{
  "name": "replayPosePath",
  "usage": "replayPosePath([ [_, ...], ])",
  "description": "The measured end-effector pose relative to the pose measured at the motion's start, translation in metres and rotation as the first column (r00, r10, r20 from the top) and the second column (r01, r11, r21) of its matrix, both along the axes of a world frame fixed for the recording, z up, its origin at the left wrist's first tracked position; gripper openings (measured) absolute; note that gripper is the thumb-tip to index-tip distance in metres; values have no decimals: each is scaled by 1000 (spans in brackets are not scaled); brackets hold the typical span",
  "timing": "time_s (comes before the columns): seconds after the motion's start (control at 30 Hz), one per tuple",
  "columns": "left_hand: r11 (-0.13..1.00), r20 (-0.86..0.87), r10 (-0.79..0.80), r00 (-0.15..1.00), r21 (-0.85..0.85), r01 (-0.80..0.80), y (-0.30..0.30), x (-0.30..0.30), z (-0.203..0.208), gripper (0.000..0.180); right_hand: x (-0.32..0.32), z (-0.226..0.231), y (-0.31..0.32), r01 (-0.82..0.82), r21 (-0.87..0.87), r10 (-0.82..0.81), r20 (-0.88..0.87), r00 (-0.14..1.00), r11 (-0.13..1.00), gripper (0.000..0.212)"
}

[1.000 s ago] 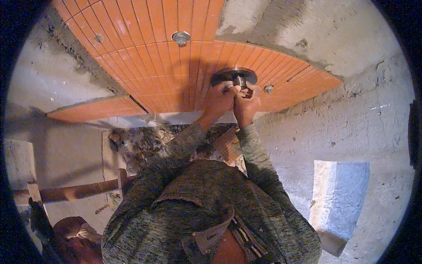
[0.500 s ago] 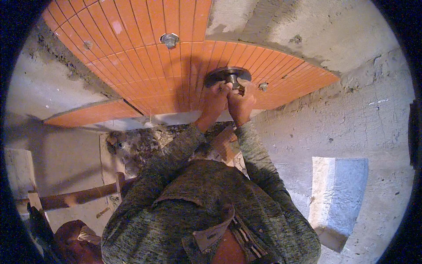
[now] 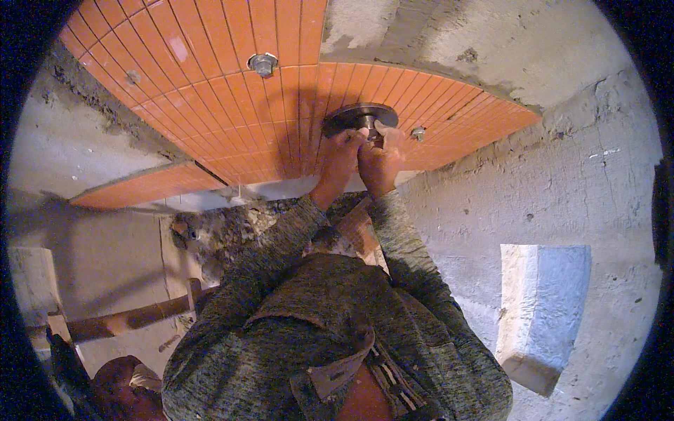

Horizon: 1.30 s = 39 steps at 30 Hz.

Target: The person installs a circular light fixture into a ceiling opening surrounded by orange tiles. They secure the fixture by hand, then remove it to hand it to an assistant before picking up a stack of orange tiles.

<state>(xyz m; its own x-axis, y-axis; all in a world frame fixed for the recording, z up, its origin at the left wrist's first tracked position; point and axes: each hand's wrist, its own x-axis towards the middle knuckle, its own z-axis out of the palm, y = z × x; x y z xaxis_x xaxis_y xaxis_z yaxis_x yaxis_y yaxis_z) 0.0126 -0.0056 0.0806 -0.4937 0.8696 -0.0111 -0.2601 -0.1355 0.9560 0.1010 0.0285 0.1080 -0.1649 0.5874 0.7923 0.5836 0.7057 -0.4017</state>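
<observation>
Both my hands are at a dark round metal plate (image 3: 359, 111) that sits against the orange tiles (image 3: 232, 105), with a short dark metal fitting (image 3: 371, 125) at its middle. The fingers of my left hand (image 3: 338, 160) close on the fitting's left side. From the right, my right hand (image 3: 381, 165) pinches the same fitting with bent fingers. My fingers hide the fitting's near end. Up and to the left, a grey hex-headed metal fitting (image 3: 264, 65) sticks out of the tiles. A smaller metal fitting (image 3: 419, 134) stands just right of my right hand.
Rough grey plaster (image 3: 463, 200) borders the tiles on the right, with a pale blue and white recess (image 3: 540, 302) lower down. Broken masonry (image 3: 232, 231) lies below the tiles. A brown wooden bar (image 3: 133, 319) crosses the lower left, above a dark red rounded thing (image 3: 123, 379).
My right fingers have shifted their grip slightly on the fitting. My left hand stays at its left side. The whole view has moved a little.
</observation>
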Motion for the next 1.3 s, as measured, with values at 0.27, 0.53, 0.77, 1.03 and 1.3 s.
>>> replayPosePath([
  [0.27, 990, 193, -137, 972, 16, 137, -12, -1, 25, 28, 3, -1, 4, -36, 79, 32, 42, 999, 996, 32],
  [0.53, 962, 313, -259, 914, 168, 215, -16, -2, 29, 25, -1, 14, -14, -2, -115, 0, -14, 1000, 993, 31],
  [0.77, 977, 354, -213, 911, 109, 186, -12, -1, 29, 30, 3, 18, -15, -92, -294, 62, -110, 992, 951, 33],
  [1.03, 983, 90, -166, 982, -66, 172, 3, -7, 9, 29, -2, 4, -7, -13, -109, 11, -24, 1000, 994, 35],
  [1.3, 997, 107, -38, 994, -56, 44, -8, 10, 28, 36, 4, 1, -6, -201, -57, 193, -119, 974, 978, 30],
])
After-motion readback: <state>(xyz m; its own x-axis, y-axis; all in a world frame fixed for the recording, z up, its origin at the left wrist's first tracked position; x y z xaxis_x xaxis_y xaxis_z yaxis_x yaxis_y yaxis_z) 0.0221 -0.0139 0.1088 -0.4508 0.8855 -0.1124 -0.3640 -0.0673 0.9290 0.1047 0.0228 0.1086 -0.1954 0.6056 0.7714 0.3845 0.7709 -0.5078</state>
